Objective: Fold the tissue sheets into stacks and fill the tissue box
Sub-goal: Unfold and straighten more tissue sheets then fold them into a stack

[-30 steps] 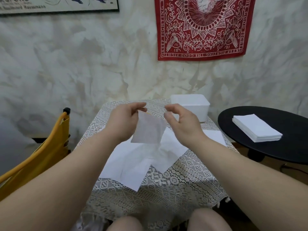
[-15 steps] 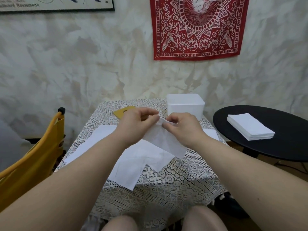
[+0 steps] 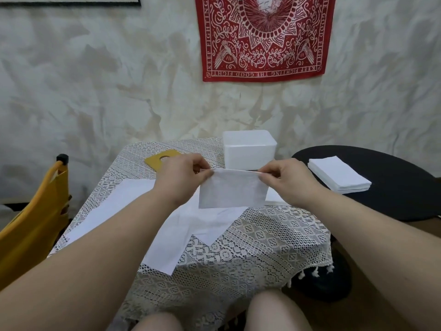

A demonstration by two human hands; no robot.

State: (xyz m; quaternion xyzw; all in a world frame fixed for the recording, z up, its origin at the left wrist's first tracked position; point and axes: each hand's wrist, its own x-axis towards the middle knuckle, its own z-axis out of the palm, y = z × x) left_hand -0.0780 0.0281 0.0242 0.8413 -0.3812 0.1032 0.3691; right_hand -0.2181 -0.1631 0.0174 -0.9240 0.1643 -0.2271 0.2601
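While your left hand [image 3: 181,177] and right hand [image 3: 286,180] each pinch a top corner, the folded tissue sheet [image 3: 232,189] hangs above the lace-covered table [image 3: 250,247], before the white tissue box [image 3: 249,149].

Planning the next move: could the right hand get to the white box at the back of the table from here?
Probably yes. The white box stands just beyond the right hand with nothing between them, but that hand is pinching the folded tissue and would have to release it first.

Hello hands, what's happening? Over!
Left hand and right hand pinch folded tissue by top corners. Tissue box behind, open. Nothing blocking.
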